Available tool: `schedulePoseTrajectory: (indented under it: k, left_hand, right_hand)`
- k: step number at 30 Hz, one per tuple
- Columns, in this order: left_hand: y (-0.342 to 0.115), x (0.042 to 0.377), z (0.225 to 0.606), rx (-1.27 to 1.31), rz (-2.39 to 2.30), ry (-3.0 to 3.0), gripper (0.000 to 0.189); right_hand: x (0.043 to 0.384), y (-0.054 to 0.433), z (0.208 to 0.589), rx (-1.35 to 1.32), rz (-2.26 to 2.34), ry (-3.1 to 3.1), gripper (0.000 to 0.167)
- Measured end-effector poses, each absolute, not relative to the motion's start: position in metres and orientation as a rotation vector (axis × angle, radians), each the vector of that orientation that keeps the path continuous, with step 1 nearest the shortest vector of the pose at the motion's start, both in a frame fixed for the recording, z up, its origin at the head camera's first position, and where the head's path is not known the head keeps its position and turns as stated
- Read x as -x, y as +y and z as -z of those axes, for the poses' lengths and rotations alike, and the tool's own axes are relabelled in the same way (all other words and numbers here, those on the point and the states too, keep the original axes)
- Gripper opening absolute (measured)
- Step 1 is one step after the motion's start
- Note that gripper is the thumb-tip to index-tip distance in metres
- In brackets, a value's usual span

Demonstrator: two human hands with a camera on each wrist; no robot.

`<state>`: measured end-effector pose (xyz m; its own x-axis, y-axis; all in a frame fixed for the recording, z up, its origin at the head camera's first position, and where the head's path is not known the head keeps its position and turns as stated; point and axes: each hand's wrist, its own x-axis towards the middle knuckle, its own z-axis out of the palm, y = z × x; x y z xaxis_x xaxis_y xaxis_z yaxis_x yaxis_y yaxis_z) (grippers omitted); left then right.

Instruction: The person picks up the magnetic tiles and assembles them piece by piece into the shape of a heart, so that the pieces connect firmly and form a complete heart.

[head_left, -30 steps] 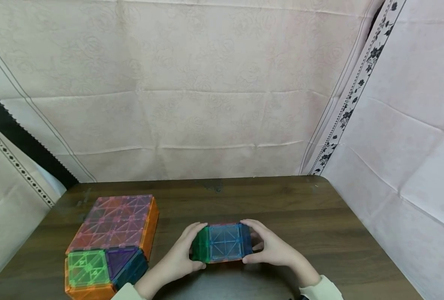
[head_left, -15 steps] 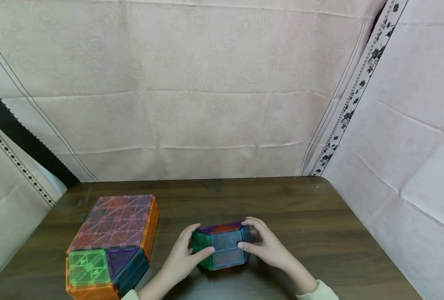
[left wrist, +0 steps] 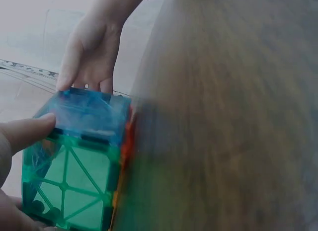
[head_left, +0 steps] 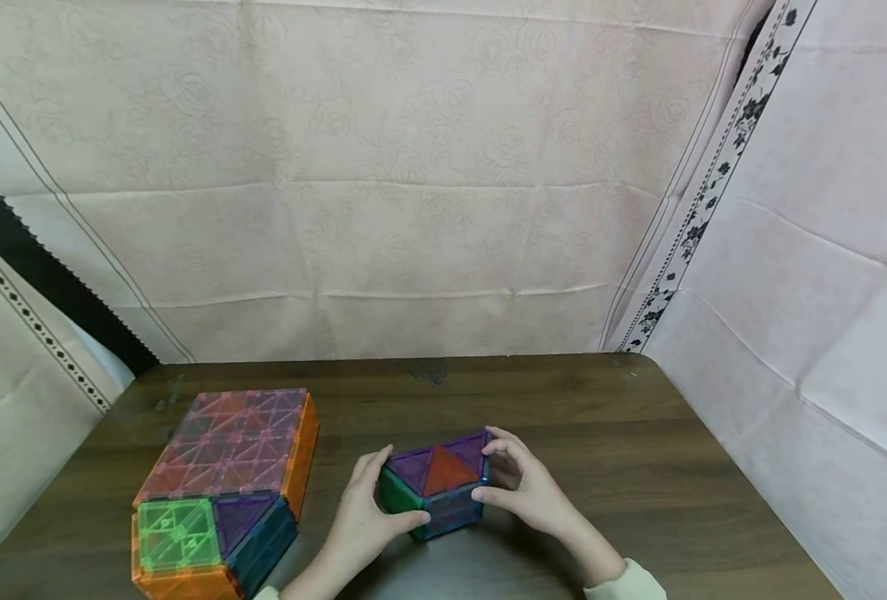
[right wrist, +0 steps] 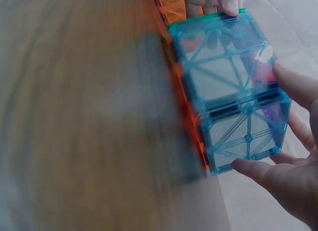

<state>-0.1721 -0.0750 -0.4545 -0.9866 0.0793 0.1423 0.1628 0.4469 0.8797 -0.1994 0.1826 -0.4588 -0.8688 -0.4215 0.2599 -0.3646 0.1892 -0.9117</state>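
A small block built of magnetic tiles [head_left: 443, 487] is held between both hands at the middle of the table. Purple and red triangle tiles make its upper face; a green tile [left wrist: 74, 186] is on its left side, and clear blue tiles [right wrist: 223, 62] make its front and right sides. My left hand [head_left: 363, 515] grips the green end, thumb at the front and fingers behind. At the right end my right hand [head_left: 529, 490] grips with its thumb on the front and fingertips at the far upper corner. Orange tile edges show along its underside in both wrist views.
A larger magnetic-tile structure [head_left: 226, 450] stands at the left of the brown wooden table [head_left: 638, 517]. It has a pink-purple top, orange sides, and a green square [head_left: 177, 535] and a purple triangle in front. Pale cloth [head_left: 443, 208] hangs behind and beside the table.
The block has turned from a blue square face towards the head camera to its purple and red triangle face. It now sits slightly askew. Both thumbs have moved onto its front.
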Motion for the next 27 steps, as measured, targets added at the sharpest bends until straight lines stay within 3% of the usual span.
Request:
schedulePoseTrajectory:
  k: [7,14,21,27]
  left_hand:
    - [-0.076,0.171,0.453,0.179,1.539,-2.618,0.094]
    - [-0.101,0.162,0.431,0.164,1.581,-2.572,0.087]
    - [-0.174,0.151,0.395,-0.025,1.519,-2.538,0.079]
    - [-0.269,0.155,0.394,-0.148,1.458,-2.53,0.075]
  right_hand:
    - [0.2,0.174,0.459,0.693,1.843,2.377,0.053]
    - [0.18,0.148,0.452,0.23,1.836,2.6,0.065]
    - [0.156,0.126,0.45,0.219,1.914,2.432,0.083]
    - [0.163,0.115,0.452,0.302,1.911,2.36,0.102]
